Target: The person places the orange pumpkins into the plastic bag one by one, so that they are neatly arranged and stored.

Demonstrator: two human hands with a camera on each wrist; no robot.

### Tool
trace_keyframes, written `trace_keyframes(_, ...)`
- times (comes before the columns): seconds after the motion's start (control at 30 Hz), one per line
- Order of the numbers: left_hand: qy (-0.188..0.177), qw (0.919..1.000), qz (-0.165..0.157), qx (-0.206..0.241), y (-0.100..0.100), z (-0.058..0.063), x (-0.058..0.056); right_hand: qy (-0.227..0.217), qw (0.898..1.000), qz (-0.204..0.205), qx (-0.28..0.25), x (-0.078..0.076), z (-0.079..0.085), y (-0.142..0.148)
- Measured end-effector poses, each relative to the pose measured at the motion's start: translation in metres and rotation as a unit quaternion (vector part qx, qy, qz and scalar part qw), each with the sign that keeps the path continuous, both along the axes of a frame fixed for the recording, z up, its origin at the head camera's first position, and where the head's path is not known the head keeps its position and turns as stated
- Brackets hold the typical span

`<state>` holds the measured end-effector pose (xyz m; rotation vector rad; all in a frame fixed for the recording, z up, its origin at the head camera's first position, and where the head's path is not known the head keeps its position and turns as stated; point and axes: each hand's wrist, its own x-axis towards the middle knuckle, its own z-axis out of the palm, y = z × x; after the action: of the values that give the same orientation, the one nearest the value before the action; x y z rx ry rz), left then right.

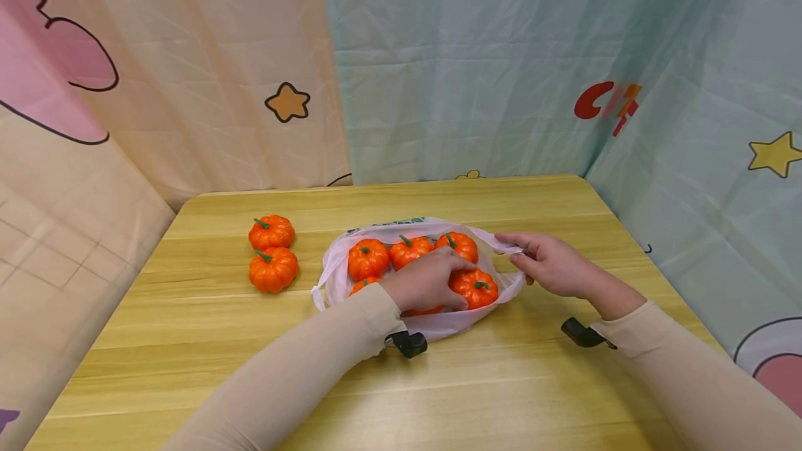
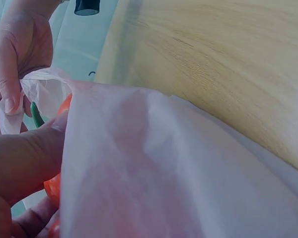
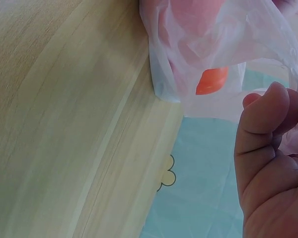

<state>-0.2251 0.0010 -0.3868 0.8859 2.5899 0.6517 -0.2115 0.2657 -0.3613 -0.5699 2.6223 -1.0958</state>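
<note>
A thin white plastic bag (image 1: pixel 441 326) lies with its mouth wide on the table, and several small orange pumpkins with green stems sit in it. My left hand (image 1: pixel 425 280) reaches into the bag and holds the pumpkin at its right end (image 1: pixel 482 289), thumb and fingers on either side. At the bag's right end, my right hand (image 1: pixel 554 266) pinches the handle between thumb and fingers. The left wrist view shows the left thumb (image 2: pixel 30 158) against a pumpkin, partly hidden by the bag wall (image 2: pixel 134 163).
Two more orange pumpkins, a rear one (image 1: pixel 272 232) and a front one (image 1: pixel 273 270), stand on the wooden table (image 1: pixel 207 339) left of the bag. Printed curtains (image 1: pixel 470 75) enclose the table's back and sides. A black wrist mount (image 1: pixel 585 333) hangs under the right cuff.
</note>
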Motion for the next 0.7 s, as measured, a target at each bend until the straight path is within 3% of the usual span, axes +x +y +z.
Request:
trace_keyframes(0.33,0.025,0.9985,-0.012,-0.048,0.0007,0.0045,0.0022,-0.005,1.000,-0.004,0.013,-0.0001,0.0008,-0.0009)
trace_keyframes(0.7,0.034,0.9989,-0.025,-0.022,-0.0080,0.0091,0.0012,-0.006,1.000,-0.003,0.017,-0.0007,0.0022,-0.0024)
